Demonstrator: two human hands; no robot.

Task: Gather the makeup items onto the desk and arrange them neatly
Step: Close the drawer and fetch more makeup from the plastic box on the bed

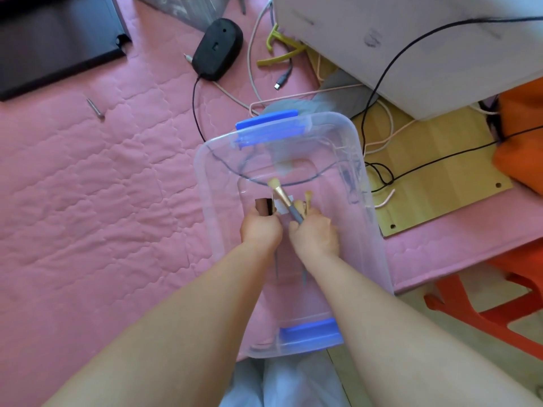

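Both my hands reach inside a clear plastic storage box (367,218) with blue latches, which stands on the pink quilted surface. My left hand (260,229) grips a small dark brown makeup item (264,205). My right hand (314,235) holds a bunch of makeup brushes. One brush (282,195) with a gold ferrule and grey handle sticks out up and to the left. More pale brush tips (305,199) show above the fingers.
A black computer mouse (217,49) with its cable lies at the top. Pink and black cables cross a wooden board (435,171) at the right. A dark flat case (55,39) is at top left, a screw (95,108) lies nearby, and a red stool (493,301) stands at lower right.
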